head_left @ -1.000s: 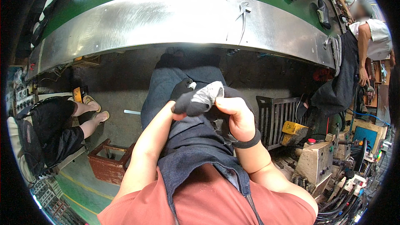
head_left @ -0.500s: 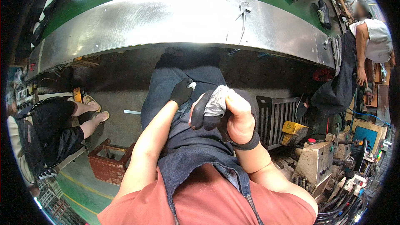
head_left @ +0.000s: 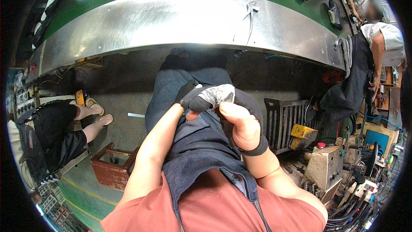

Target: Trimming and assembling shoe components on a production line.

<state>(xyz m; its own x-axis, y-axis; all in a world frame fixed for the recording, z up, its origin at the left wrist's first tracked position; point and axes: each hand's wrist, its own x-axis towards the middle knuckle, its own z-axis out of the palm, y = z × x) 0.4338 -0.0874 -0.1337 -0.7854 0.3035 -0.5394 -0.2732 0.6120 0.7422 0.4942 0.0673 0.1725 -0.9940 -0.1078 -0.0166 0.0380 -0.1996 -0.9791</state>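
Note:
My two hands meet above my lap, over a dark denim apron (head_left: 201,135). My left hand (head_left: 186,93), in a black glove, is closed, its fingers partly hidden behind the right. My right hand (head_left: 240,111) has bare thumb skin and black fabric over its fingers and wrist. Its fingers curl inward and their tips touch the left hand. A grimy white wrap, cloth or tape (head_left: 222,93), lies across the right fingers beside the thumb. Whatever sits between the fingers is hidden.
Ahead runs a metal-edged bench (head_left: 171,19) with metal pincers (head_left: 250,13) on it. Dark shoes (head_left: 333,15) rest on its green top. A brown stool (head_left: 111,167) and a seated person (head_left: 56,133) are at left. At right are a slatted rack (head_left: 285,124), machinery (head_left: 324,167) and a standing person (head_left: 382,47).
My right hand has moved left and slightly up to touch the left hand, its fingers now pointing toward it. My left hand has stayed nearly in place. The person at right has shifted an arm.

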